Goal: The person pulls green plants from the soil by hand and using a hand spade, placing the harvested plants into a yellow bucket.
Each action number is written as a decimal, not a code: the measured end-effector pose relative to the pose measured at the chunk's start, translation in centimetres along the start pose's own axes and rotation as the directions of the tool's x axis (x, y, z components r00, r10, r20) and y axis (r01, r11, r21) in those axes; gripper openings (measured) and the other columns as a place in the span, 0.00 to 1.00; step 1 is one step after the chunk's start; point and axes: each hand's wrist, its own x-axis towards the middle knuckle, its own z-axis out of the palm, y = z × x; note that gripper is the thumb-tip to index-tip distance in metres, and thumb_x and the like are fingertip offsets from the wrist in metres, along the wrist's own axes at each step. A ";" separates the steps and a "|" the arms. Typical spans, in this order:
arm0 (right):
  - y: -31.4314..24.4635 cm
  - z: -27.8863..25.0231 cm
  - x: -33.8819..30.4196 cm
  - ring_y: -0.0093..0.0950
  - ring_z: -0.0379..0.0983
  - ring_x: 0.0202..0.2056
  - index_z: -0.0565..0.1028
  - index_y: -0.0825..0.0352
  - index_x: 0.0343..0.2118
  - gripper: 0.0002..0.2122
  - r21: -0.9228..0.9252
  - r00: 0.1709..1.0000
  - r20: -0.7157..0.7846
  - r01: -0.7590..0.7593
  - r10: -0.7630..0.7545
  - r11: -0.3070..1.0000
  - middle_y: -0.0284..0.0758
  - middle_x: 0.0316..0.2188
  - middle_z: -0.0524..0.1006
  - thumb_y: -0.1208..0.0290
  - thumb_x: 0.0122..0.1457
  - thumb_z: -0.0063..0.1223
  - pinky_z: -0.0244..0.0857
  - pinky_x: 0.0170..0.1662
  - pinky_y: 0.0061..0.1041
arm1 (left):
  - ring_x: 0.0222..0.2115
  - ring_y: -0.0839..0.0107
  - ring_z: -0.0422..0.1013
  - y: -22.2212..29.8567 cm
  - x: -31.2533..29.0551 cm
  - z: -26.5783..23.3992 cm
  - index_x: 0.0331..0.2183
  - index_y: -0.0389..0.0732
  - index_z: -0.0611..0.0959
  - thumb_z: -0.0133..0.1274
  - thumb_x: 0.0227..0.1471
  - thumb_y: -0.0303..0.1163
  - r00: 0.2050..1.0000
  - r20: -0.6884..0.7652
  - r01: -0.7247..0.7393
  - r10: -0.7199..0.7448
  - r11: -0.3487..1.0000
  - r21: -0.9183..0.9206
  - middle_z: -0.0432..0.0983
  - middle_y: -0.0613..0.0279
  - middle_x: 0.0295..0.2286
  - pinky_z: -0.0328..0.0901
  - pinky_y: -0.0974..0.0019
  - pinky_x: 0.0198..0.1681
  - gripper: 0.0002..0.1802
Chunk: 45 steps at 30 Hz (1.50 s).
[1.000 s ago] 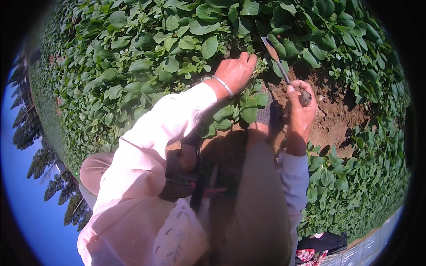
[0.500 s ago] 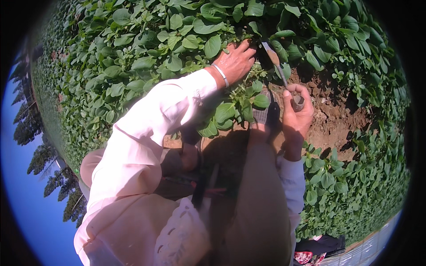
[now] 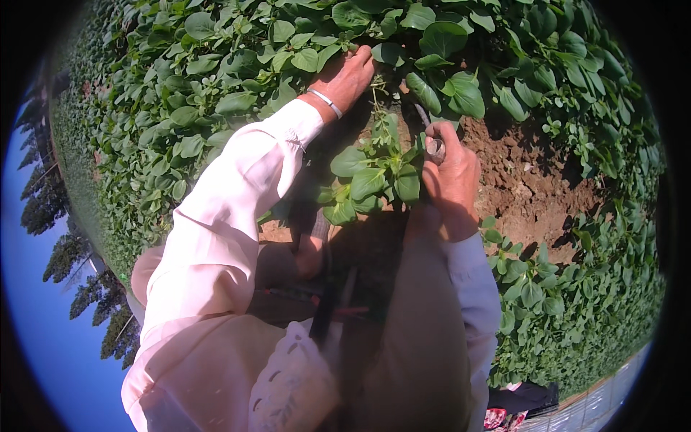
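Note:
My left hand [image 3: 347, 81] reaches into the far green leaves, fingers bent; the leaves partly hide what lies under them. In my right hand [image 3: 453, 173] is a narrow-bladed metal hand tool [image 3: 434, 150] with a hollow tubular handle. Its shaft points away from me, and its blade is hidden under the leaves. Between my hands and nearer my legs are broad-leaved green plants [image 3: 368, 181]. A thin-stemmed weed [image 3: 379, 108] shows just beyond them.
Dense leafy crop [image 3: 216, 79] spreads on the far side and left. Bare brown soil [image 3: 522, 176] lies to the right of my right hand. My bent leg [image 3: 414, 309] is close below it. A dark bag [image 3: 529, 397] lies at the lower right.
My left hand has moved left and slightly away from me. My right hand has shifted left and forward, and the tool's blade has gone from view under the leaves.

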 end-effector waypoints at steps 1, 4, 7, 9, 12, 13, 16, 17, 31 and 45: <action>-0.2 -0.2 -0.1 0.49 0.73 0.28 0.70 0.59 0.38 0.17 -0.026 0.999 0.038 -0.027 0.028 0.999 0.44 0.22 0.76 0.79 0.43 0.56 0.65 0.30 0.40 | 0.41 0.56 0.71 0.1 0.4 -1.9 0.43 0.38 0.73 0.45 0.49 0.22 0.996 0.072 0.068 -0.060 0.992 -0.109 0.69 0.53 0.43 0.68 0.59 0.40 0.16; -0.6 2.4 2.1 0.48 0.75 0.29 0.71 0.59 0.39 0.17 -0.014 0.999 -0.017 -0.042 0.042 0.999 0.43 0.24 0.77 0.78 0.44 0.55 0.66 0.32 0.41 | 0.38 0.52 0.72 0.2 1.7 -0.4 0.42 0.36 0.74 0.46 0.48 0.20 0.994 -0.085 0.038 -0.068 0.946 -0.323 0.70 0.49 0.41 0.69 0.56 0.38 0.16; -0.1 3.7 4.2 0.47 0.76 0.31 0.72 0.60 0.39 0.15 0.129 0.997 -0.031 -0.073 0.077 0.989 0.44 0.26 0.79 0.78 0.45 0.53 0.68 0.35 0.40 | 0.37 0.46 0.72 0.8 2.7 -0.4 0.44 0.35 0.74 0.46 0.45 0.18 0.981 -0.018 0.162 -0.194 0.864 -0.477 0.72 0.44 0.39 0.69 0.52 0.41 0.20; -0.2 3.3 4.5 0.46 0.76 0.31 0.73 0.61 0.37 0.12 0.177 0.995 -0.015 -0.095 0.099 0.980 0.44 0.26 0.78 0.78 0.48 0.53 0.68 0.35 0.37 | 0.38 0.44 0.72 -1.0 2.2 1.2 0.47 0.36 0.73 0.47 0.43 0.18 0.993 -0.016 0.090 -0.113 0.862 -0.499 0.74 0.43 0.39 0.68 0.51 0.44 0.25; 0.5 1.5 2.3 0.45 0.76 0.28 0.74 0.60 0.35 0.06 0.243 0.990 -0.002 -0.133 0.138 0.961 0.43 0.24 0.77 0.75 0.53 0.54 0.68 0.31 0.34 | 0.41 0.46 0.72 -2.5 2.2 -1.2 0.51 0.41 0.72 0.50 0.40 0.19 0.966 0.146 0.258 -0.213 0.788 -0.559 0.76 0.44 0.38 0.68 0.51 0.44 0.31; 1.0 1.2 1.3 0.45 0.76 0.28 0.74 0.60 0.35 0.06 0.208 0.994 0.006 -0.109 0.110 0.972 0.43 0.24 0.77 0.75 0.54 0.54 0.68 0.31 0.34 | 0.40 0.46 0.72 -2.5 2.5 -1.4 0.51 0.41 0.72 0.50 0.40 0.20 0.973 0.129 0.233 -0.194 0.814 -0.532 0.76 0.44 0.37 0.68 0.51 0.44 0.31; 0.7 2.2 1.6 0.46 0.75 0.28 0.74 0.60 0.35 0.06 0.163 0.989 0.018 -0.145 0.144 0.976 0.43 0.23 0.77 0.74 0.53 0.54 0.68 0.31 0.35 | 0.40 0.45 0.72 -1.9 3.2 -2.0 0.51 0.41 0.72 0.51 0.39 0.21 0.961 0.197 0.273 -0.194 0.777 -0.567 0.76 0.44 0.35 0.68 0.51 0.43 0.32; 0.3 2.7 2.4 0.46 0.75 0.28 0.74 0.59 0.35 0.06 0.155 0.984 0.012 -0.179 0.179 0.972 0.43 0.23 0.77 0.74 0.53 0.54 0.68 0.31 0.35 | 0.39 0.45 0.72 -1.6 3.4 -1.6 0.51 0.40 0.72 0.51 0.39 0.21 0.968 0.145 0.252 -0.206 0.776 -0.578 0.76 0.43 0.35 0.67 0.50 0.43 0.31; 0.0 4.6 4.9 0.48 0.75 0.29 0.72 0.61 0.37 0.12 0.132 0.998 -0.055 -0.014 0.021 0.991 0.44 0.25 0.78 0.76 0.47 0.53 0.67 0.32 0.39 | 0.36 0.43 0.73 -1.3 2.7 -1.0 0.40 0.34 0.72 0.48 0.42 0.22 0.972 0.045 0.198 -0.230 0.700 -0.686 0.77 0.43 0.30 0.67 0.48 0.41 0.18; 0.0 1.8 1.7 0.27 0.69 0.19 0.73 0.63 0.34 0.05 0.278 0.977 -0.031 -0.193 0.210 0.941 0.36 0.17 0.73 0.75 0.56 0.56 0.64 0.27 0.26 | 0.38 0.50 0.71 4.4 -6.1 -4.5 0.37 0.36 0.76 0.55 0.37 0.24 0.942 0.178 -0.075 0.285 0.695 -0.715 0.73 0.52 0.33 0.68 0.52 0.38 0.19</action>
